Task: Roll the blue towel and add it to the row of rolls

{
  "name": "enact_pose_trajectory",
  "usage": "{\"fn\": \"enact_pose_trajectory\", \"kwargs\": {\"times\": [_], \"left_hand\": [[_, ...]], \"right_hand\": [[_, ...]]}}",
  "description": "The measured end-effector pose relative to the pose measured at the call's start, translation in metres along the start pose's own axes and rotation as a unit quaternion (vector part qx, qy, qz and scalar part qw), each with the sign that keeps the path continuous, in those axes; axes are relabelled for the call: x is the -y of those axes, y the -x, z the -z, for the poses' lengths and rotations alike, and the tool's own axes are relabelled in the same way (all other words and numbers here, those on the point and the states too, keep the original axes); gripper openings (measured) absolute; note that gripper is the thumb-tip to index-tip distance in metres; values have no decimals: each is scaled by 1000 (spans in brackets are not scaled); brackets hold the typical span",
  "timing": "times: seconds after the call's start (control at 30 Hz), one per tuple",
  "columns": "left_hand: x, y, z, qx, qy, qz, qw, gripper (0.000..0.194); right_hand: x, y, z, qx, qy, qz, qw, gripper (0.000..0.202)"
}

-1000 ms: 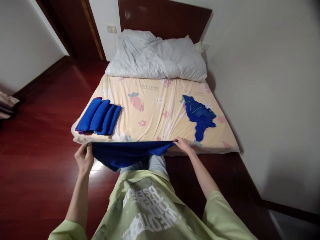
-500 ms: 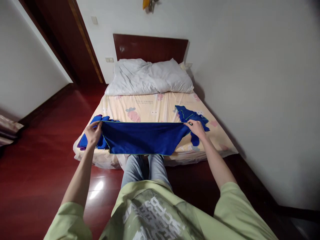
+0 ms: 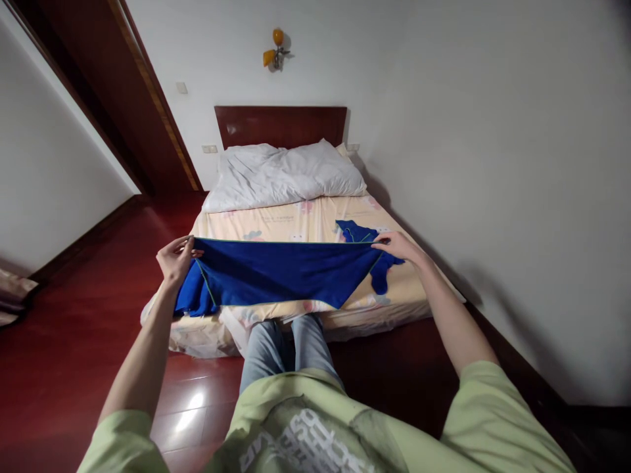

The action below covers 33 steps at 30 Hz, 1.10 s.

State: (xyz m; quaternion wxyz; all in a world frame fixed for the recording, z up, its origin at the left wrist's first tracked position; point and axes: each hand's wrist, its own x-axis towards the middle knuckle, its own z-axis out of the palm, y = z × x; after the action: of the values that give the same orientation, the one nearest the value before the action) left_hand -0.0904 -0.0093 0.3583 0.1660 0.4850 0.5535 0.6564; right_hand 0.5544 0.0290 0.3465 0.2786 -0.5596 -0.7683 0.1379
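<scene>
A: Entry, largest first. The bed (image 3: 315, 223) is seen filling the centre of the view, running from about 6 o'clock toward 12 o'clock, with a dark wooden headboard (image 3: 280, 126) at its far end. A patterned cream sheet (image 3: 296, 226) is spread over it. The red wooden floor (image 3: 73, 328) is seen at 9 o'clock and under the foot of the bed.

B: Noted. What is recorded at the head end?

A: A crumpled white duvet (image 3: 283, 174) is piled across it, just below the headboard. A small wall lamp (image 3: 275, 51) is fixed above, at 12 o'clock.

B: And the cloth in hand?

A: A blue towel (image 3: 280, 272) is held stretched flat and level in the air over the foot of the bed, its top edge pulled taut between both hands. Its lower edge hangs slack toward 6 o'clock, above the jeans-clad legs (image 3: 286, 345).

B: Grip state?

A: The left hand (image 3: 173, 257) is closed in a pinch on the towel's corner at 9 o'clock. The right hand (image 3: 397, 246) is pinched narrowly on the opposite corner at 3 o'clock, fingers extended along the edge.

B: Other items?

A: More blue cloth (image 3: 192, 299) is partly hidden behind the towel below the left hand; its form cannot be told. A crumpled blue towel (image 3: 362, 235) lies on the sheet just beyond the right hand, at 2 o'clock.
</scene>
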Motion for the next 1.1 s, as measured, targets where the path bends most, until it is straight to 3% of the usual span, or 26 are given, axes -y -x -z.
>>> {"fn": "enact_pose_trajectory", "kwargs": {"times": [0.17,0.43,0.67,0.87,0.97,1.1], "left_hand": [[-13,-8,-2,24,-10,2,1000,44],[-33,-5,5,69,-40,-10,997,41],[-48,5,27,137,-130,-16,982,38],[-66,3,45,198,-132,12,971,44],[-70,-8,44,231,-142,30,962,45],[-57,-28,26,238,-163,51,956,38]], "right_hand": [[5,-1,13,-46,40,2,998,24],[7,12,22,-119,9,-55,991,39],[12,38,36,-52,-73,-80,993,48],[22,47,56,-3,-106,-95,990,44],[27,41,65,14,-98,-124,987,43],[21,17,63,9,-95,-153,984,38]]}}
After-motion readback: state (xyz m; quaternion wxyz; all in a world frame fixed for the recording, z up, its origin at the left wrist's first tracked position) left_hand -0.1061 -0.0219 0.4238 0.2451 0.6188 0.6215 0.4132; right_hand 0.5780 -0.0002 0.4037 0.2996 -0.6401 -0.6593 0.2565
